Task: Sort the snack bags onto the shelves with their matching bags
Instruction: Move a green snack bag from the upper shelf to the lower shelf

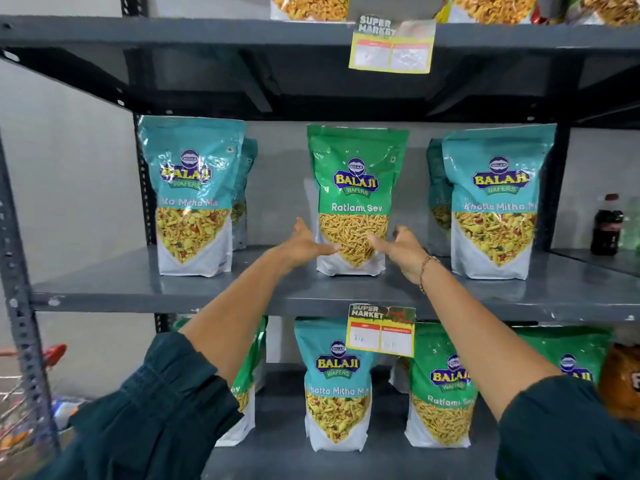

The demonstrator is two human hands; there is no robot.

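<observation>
A green Ratlami Sev bag (pixel 355 188) stands upright in the middle of the grey middle shelf (pixel 138 285). My left hand (pixel 304 245) and my right hand (pixel 403 249) are at its lower corners, fingers spread, thumbs touching its front. Teal Khatta Mitha Mix bags stand to the left (pixel 192 192) and to the right (pixel 495 199), each with another bag behind. On the shelf below stand a teal bag (pixel 336 386), a green Ratlami Sev bag (pixel 440 386), and further green bags partly hidden by my arms.
The top shelf (pixel 173 31) holds several bags, seen only at their bottoms. Price tags (pixel 391 46) (pixel 381 332) hang from the shelf edges. A dark soda bottle (pixel 606 225) stands on a side shelf at right. A red trolley (pixel 31 382) is at lower left.
</observation>
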